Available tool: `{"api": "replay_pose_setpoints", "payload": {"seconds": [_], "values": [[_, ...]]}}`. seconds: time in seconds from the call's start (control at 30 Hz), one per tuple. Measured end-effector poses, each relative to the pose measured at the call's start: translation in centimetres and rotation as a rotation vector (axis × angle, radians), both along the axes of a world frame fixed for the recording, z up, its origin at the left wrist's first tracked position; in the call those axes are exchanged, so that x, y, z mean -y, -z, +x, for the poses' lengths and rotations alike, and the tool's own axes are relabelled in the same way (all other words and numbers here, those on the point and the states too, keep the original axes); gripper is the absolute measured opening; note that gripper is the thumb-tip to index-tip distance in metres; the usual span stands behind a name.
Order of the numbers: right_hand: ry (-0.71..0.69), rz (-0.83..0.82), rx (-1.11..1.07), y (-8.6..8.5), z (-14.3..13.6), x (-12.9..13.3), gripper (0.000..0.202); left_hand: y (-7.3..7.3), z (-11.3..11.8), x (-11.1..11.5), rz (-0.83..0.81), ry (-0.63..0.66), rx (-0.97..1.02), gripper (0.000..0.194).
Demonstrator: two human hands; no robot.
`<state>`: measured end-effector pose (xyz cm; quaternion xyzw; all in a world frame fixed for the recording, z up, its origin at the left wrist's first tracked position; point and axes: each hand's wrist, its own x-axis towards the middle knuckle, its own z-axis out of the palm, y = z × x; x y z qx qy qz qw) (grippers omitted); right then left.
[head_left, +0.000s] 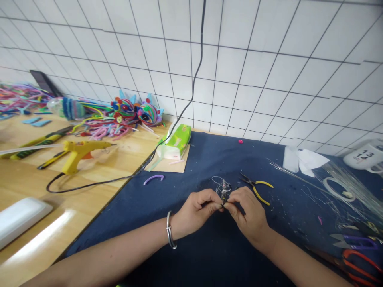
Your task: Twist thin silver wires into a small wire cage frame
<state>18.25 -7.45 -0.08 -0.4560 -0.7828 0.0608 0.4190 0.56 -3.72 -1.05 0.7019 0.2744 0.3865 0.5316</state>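
L hand (196, 211), ctr of frame: thumb + fingertips pinched on base of wire piece (224, 190). Piece lies just above fingertips, long axis roughly upright in frame. R hand (249, 213): fingertips pinched there too; neither hand clearly nearer.

White tiled wall (269, 79); pale wooden tabletop (119, 161)

Cuts off the white rounded plastic object (20, 219) at the left edge and the white mug with black numerals (363, 156) at the right, blurs the multicoloured fuzzy heap (20, 97), and hides between left hand (194, 211) and right hand (249, 211) the lower end of the small silver wire piece (224, 188), too fine to make out.
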Motion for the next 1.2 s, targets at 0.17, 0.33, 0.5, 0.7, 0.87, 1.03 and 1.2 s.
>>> {"api": "replay_pose_setpoints", "payload": {"seconds": [0.17, 0.33, 0.5, 0.7, 0.87, 1.03, 1.2], "values": [[-0.037, -0.008, -0.014, -0.1, 0.1, -0.2, 0.01, -0.1, -0.2, 0.1, 0.004, -0.009, -0.03, 0.012], [-0.029, -0.059, -0.018, 0.1, 0.1, -0.3, 0.012, -0.1, -0.1, 0.4, 0.042, -0.064, -0.058, 0.01], [-0.025, -0.115, -0.043, 0.0, 0.2, -0.3, 0.014, -0.5, 0.1, 0.5, 0.076, -0.086, -0.104, 0.011], [-0.001, -0.266, -0.053, 0.0, 0.5, -0.4, 0.018, -0.9, -0.4, 0.0, 0.279, -0.047, -0.199, 0.009], [-0.001, -0.287, -0.035, -0.2, 0.5, -0.5, 0.019, -0.6, -1.0, -0.4, 0.572, -0.022, -0.272, 0.008], [-0.012, -0.276, 0.008, -0.4, 0.3, -0.5, 0.015, -0.7, -1.0, -0.4, 0.688, -0.015, -0.355, 0.008], [-0.037, -0.185, 0.111, -0.2, 0.4, -0.4, 0.013, -0.7, -1.0, -0.2, 0.693, 0.006, -0.43, 0.009]]}}
